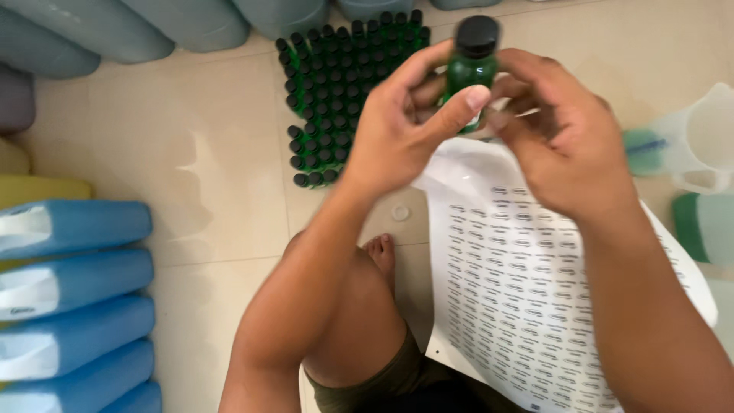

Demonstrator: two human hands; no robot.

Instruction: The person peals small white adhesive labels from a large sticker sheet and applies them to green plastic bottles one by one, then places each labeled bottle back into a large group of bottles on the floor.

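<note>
My left hand (397, 130) and right hand (554, 134) pinch a small green glass bottle (470, 73), smooth, black ribbed cap, held above my lap. Below lies a glossy sheet of oval stickers (520, 291); beyond, capped bottles (336, 92) packed on the tiled floor (206, 153).

1. The small green bottle (468, 73) held between the left hand (397, 134) and right hand (554, 134) looks like translucent, glossy plastic or glass; which one cannot be told. Its black cap (477, 35) is matt plastic.
2. The label sheet (520, 283) on the right is smooth white paper with a slight sheen.
3. The floor tiles (206, 153) are glossy beige ceramic.
4. The blue jugs (76, 291) at near left are smooth, semi-matt plastic.
5. The pitcher (707, 138) at far right is cloudy translucent plastic.
</note>
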